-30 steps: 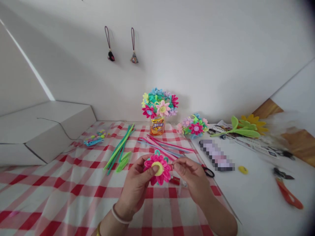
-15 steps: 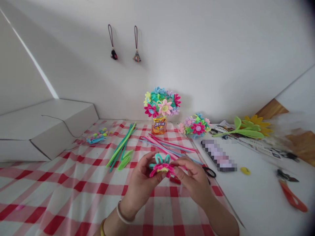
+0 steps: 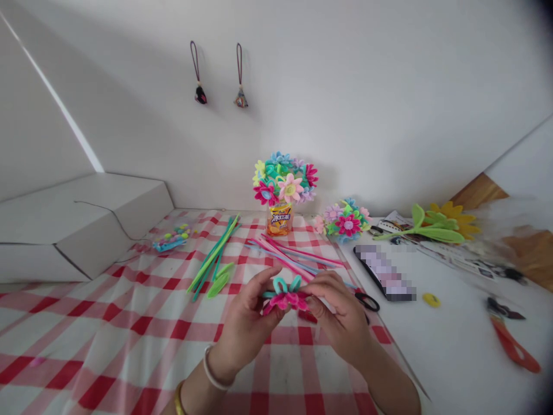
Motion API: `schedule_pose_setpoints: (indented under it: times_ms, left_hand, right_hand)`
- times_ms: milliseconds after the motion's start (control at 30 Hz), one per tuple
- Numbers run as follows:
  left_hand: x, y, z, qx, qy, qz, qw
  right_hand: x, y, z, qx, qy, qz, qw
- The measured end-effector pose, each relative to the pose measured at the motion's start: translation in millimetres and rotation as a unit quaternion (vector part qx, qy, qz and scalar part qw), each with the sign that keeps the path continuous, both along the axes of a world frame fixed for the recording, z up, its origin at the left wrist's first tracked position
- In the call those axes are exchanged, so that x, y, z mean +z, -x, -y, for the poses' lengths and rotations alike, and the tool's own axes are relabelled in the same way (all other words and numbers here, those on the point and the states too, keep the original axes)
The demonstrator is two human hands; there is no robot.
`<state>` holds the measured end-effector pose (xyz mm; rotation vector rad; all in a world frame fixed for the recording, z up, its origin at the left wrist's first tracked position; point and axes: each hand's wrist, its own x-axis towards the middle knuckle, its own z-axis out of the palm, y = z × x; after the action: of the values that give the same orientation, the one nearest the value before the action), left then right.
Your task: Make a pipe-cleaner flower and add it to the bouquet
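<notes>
Between my two hands is a pipe-cleaner flower point(image 3: 288, 300), with deep pink petals below and teal loops standing up behind them. My left hand point(image 3: 254, 314) pinches its left side between thumb and fingers. On the opposite side, the thumb and fingers of my right hand point(image 3: 339, 314) are closed on its edge. The fingertips partly cover the flower. Just beyond my hands lie pink and blue pipe cleaners point(image 3: 298, 257). Black-handled scissors point(image 3: 367, 302) rest beside my right hand, mostly hidden by it.
Behind stands a bottle-like holder point(image 3: 279, 220) of fuzzy flowers, beside a smaller bouquet point(image 3: 345, 222). Green pipe cleaners point(image 3: 215, 256) and leaf shapes point(image 3: 220, 282) lie left. At right are a phone point(image 3: 384, 274), a yellow tape measure-like disc point(image 3: 431, 300) and orange-handled pliers point(image 3: 512, 340).
The flower has tipped in my fingers, so its yellow centre no longer shows and the petals appear edge-on. Both hands keep their hold in nearly the same place.
</notes>
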<state>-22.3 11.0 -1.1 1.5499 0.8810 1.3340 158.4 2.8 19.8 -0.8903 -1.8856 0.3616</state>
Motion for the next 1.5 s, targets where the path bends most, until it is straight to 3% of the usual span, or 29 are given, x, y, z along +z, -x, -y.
schedule_pose_setpoints:
  times_ms: [267, 633, 833, 967, 1267, 1500]
  left_hand:
    - [-0.4, 0.4, -1.1, -0.027, 0.016, -0.011, 0.999]
    - [4.8, -1.5, 1.4, -0.060, 0.043, 0.009, 0.997]
    - [7.6, -4.6, -2.8, -0.050, 0.125, 0.055, 0.989]
    - [9.9, -4.8, -4.9, -0.068, 0.157, 0.034, 0.985]
    - [4.2, -5.0, -5.6, -0.059, 0.107, -0.063, 0.991]
    - [6.3, -4.9, -5.4, -0.034, 0.110, -0.015, 0.993]
  right_hand:
    - [1.9, -1.3, 0.9, 0.011, 0.016, 0.002, 1.000]
    - [3.1, -3.7, -3.8, 0.041, 0.122, -0.035, 0.991]
    - [0.3, -4.0, -5.0, -0.010, 0.154, -0.041, 0.987]
    - [-1.5, -5.3, -4.4, -0.031, 0.153, -0.054, 0.986]
    - [2.0, -0.6, -5.0, -0.012, 0.167, 0.030, 0.985]
    - [1.3, 0.6, -6.6, -0.037, 0.246, 0.006, 0.969]
